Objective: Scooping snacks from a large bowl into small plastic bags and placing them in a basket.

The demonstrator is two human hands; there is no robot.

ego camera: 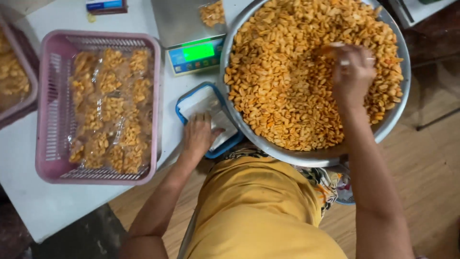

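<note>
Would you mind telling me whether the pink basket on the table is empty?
No, the pink basket holds a heap of clear sealed packets filled with orange-brown snack pieces.

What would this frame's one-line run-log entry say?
left hand: flat in blue tray | right hand: in snack bowl, grip unclear | pink basket: filled bags | scale: lit

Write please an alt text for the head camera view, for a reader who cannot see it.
A person's right hand reaches into a large metal bowl of orange fried snacks, while the left hand rests on a blue-rimmed tray. Beside it stand a digital scale and a pink basket of filled clear bags.
</note>
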